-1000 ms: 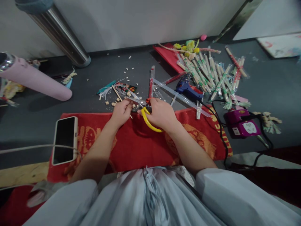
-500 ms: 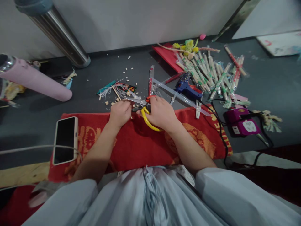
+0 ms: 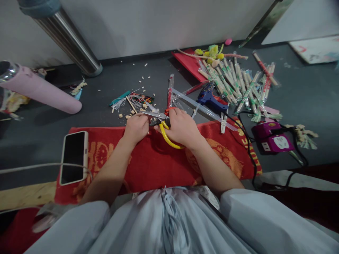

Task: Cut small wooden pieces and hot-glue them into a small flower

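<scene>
My right hand [image 3: 183, 127] is closed round the scissors [image 3: 169, 139], which have yellow and red handles. Their metal blades point left, toward my left hand [image 3: 136, 127]. That hand is closed in a pinch close to the blades; whatever lies between its fingers is too small and hidden to name. Just beyond the hands, small pale cut pieces [image 3: 128, 116] are scattered on the dark table. A thin wooden stick [image 3: 131, 105] and a teal item with white strands [image 3: 120, 99] lie there too. Both hands are above the front of a red towel [image 3: 156, 162].
On the left are a phone [image 3: 74, 157], a pink bottle [image 3: 45, 90] and a steel flask [image 3: 71, 38]. To the right lie a blue glue gun [image 3: 212, 98], wrapped stick bundles [image 3: 225, 79], clear glue sticks [image 3: 206, 110], and a purple power adapter [image 3: 274, 137] with a black cord.
My left hand has shifted very slightly to the right. The scissors stay in my right hand in nearly the same place, and the things on the table look unmoved.
</scene>
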